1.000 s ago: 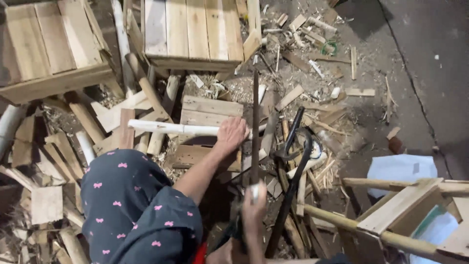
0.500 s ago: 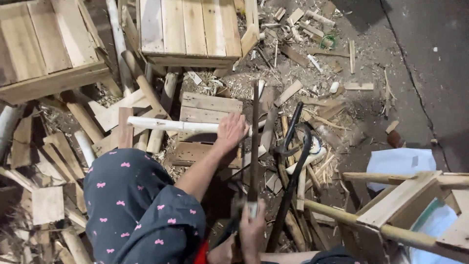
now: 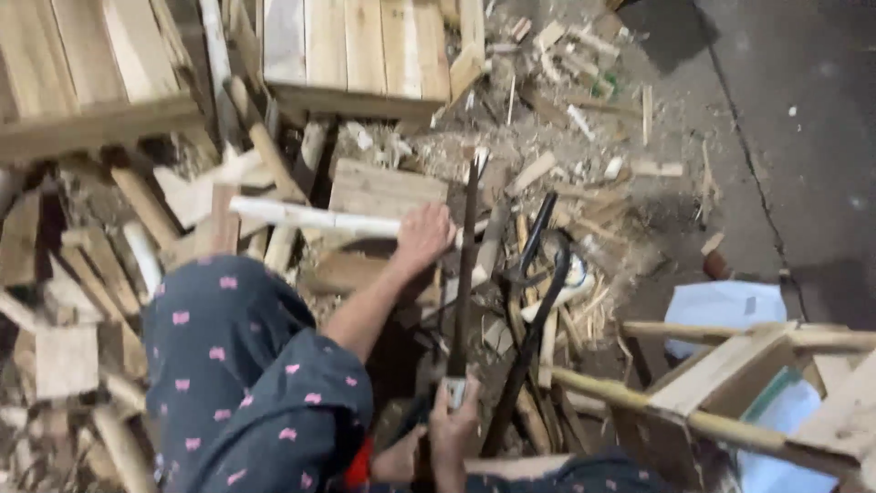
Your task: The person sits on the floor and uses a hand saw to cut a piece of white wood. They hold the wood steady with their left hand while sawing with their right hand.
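My left hand [image 3: 422, 236] grips the right end of a pale, peeled stick [image 3: 310, 218] that lies crosswise over a pile of wood offcuts. Close to my body, my right hand [image 3: 453, 427] is closed on the handle of a long, dark, narrow blade [image 3: 465, 265]. The blade points away from me and passes just right of my left hand, over the stick's end. My knee, in dark blue cloth with small pink shapes [image 3: 239, 365], fills the lower left.
Two slatted wooden crates [image 3: 365, 50] [image 3: 82, 78] stand at the top. A black curved tool [image 3: 540, 292] leans among splinters right of the blade. A wooden frame of poles and boards [image 3: 730, 370] and a white sheet [image 3: 721, 306] are at right, beside grey concrete floor [image 3: 803, 137].
The view has drifted slightly. The blade's handle end has shifted a little toward the left. My left hand stays on the pale stick.
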